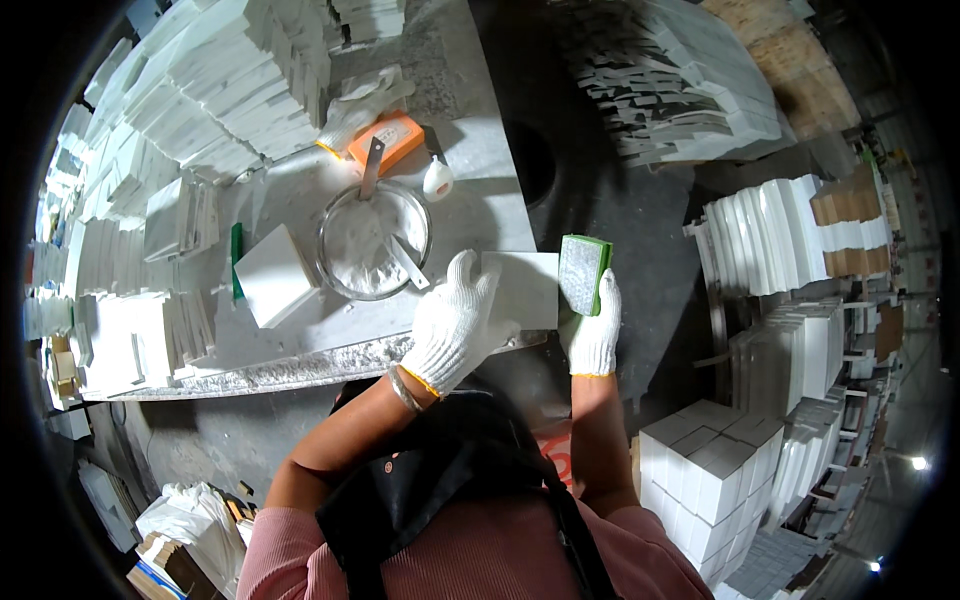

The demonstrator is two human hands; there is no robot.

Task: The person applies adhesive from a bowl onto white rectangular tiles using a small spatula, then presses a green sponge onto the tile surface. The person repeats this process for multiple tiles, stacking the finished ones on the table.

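My left hand (pixel 452 322), in a white knit glove with a yellow cuff, grips the left side of a square white stone tile (pixel 530 288) at the table's right front corner. Its fingers partly cover the tile. My right hand (pixel 592 335), gloved alike, is closed around a green sanding block (pixel 584 274) with a pale grey textured face, held upright beside the tile's right edge. Left of my left hand stands a round clear bowl (pixel 322 262) of white paste or powder. One metal scraper (pixel 372 170) leans on its far rim, another scraper (pixel 408 262) on its near right side.
Behind the bowl lie an orange box (pixel 388 142), a spare glove (pixel 352 112) and a small white squeeze bottle (pixel 438 180). A white tile stack (pixel 280 275) sits to the left, beside a green strip (pixel 237 260). Tall tile stacks (pixel 230 90) fill the table's far left; boxes (pixel 710 480) stand right.
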